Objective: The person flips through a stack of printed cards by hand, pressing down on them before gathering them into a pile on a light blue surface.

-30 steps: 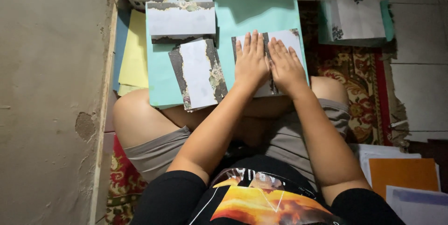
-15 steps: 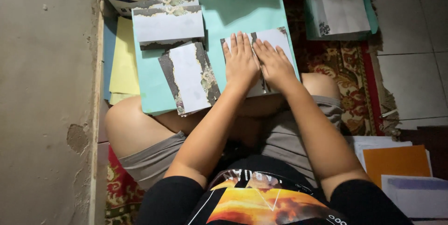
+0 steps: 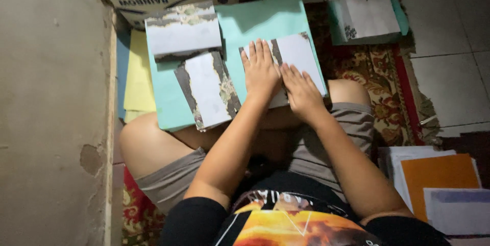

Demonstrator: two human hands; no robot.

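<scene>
Left hand: the left hand (image 3: 260,70) lay flat, fingers spread a little, palm down on the white sheet (image 3: 298,54), clamped on nothing.
Right hand: the right hand (image 3: 302,92) lay flat just beside it, fingers together, pressing the sheet's near edge.
Sheet: it rested on the teal board (image 3: 255,21) across the lap, its dark patterned border showing at the far edge.
Risk of slipping: the board looked balanced on the knees; a shift of a leg could have tipped it and slid the sheets off.
Risk of creasing: uneven pressure from the two palms could have wrinkled the paper.
Neighbours: a second sheet (image 3: 206,90) lay tilted near the left, overhanging the board's near edge; a third (image 3: 184,34) lay farther left.
Edges: the wall (image 3: 51,98) closed off the left side; a box (image 3: 153,3) blocked the far side.
Open room: free space lay to the right, over the rug (image 3: 377,80) and tiles, short of the paper stack (image 3: 439,174) near right.
</scene>
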